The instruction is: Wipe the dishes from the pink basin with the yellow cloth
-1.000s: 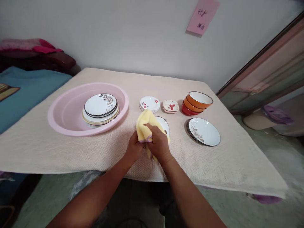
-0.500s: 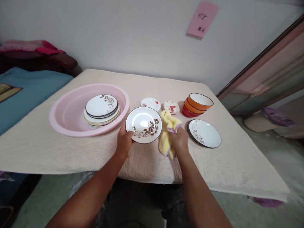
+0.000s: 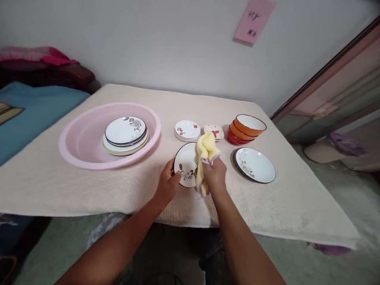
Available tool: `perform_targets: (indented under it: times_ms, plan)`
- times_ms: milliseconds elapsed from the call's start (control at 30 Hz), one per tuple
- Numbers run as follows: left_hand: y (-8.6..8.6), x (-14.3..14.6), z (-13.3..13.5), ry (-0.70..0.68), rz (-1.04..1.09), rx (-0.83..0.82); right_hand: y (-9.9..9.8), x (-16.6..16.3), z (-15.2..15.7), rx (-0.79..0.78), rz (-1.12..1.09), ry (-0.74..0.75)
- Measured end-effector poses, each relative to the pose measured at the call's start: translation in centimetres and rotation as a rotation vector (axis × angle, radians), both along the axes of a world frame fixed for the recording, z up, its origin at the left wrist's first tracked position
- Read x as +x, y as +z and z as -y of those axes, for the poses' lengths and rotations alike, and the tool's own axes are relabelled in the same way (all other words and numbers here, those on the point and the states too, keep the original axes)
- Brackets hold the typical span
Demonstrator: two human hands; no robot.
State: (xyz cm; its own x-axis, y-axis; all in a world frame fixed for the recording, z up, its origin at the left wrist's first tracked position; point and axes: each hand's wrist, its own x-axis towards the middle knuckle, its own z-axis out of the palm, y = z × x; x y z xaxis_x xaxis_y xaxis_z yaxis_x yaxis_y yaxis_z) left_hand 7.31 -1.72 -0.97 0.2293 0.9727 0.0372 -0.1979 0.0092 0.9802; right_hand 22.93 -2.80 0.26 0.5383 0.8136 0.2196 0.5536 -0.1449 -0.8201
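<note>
My left hand (image 3: 168, 183) grips the left edge of a white plate (image 3: 185, 158) with a dark rim and brown flowers, thumb on its face. In my right hand (image 3: 216, 174) is a bunched yellow cloth (image 3: 206, 147) with purple edging. The cloth lies over the plate's right side and hides that part. To the right, a stack of similar flowered plates (image 3: 257, 164) rests on the table. Behind the held plate sit a stack of small white dishes with red flowers (image 3: 188, 128) and small patterned dishes (image 3: 214, 130), the latter partly covered by the cloth.
On the left stands a pink basin (image 3: 77, 154) holding several stacked plates (image 3: 124, 128). Stacked orange and red bowls (image 3: 246, 128) are at the back right. A cream cloth covers the table (image 3: 297, 206), which meets a wall with a pink note (image 3: 254, 21).
My left hand has brought the plate rightward and slightly down. My right hand has moved a little left, so the cloth now covers the plate's right side.
</note>
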Motion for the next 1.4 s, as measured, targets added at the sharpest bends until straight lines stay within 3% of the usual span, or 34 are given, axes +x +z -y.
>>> perform_targets:
  times_ms: [200, 400, 600, 867, 1233, 1400]
  plan:
    - [0.4, 0.1, 0.2, -0.133, 0.095, -0.016, 0.6, -1.5, -0.1, 0.051, -0.022, 0.153]
    - [0.4, -0.4, -0.1, -0.191, 0.195, -0.117, 1.9, -2.8, 0.7, 0.08, 0.016, 0.472]
    - [-1.0, -0.8, -0.6, -0.131, 0.24, -0.066, 3.2, -2.9, 1.7, 0.016, 0.104, 0.737]
    - [-0.4, -0.5, -0.3, -0.156, 0.31, -0.078, 3.7, -2.2, 2.5, -0.234, 0.154, 0.715]
    - [0.6, -0.8, -0.8, -0.185, 0.538, -0.477, 4.0, -2.1, 2.9, -0.29, 0.228, 0.714]
    - [1.3, -1.0, -1.7, -0.229, 0.456, -0.649, 4.0, -2.7, 3.1, -0.294, 0.276, 0.804]
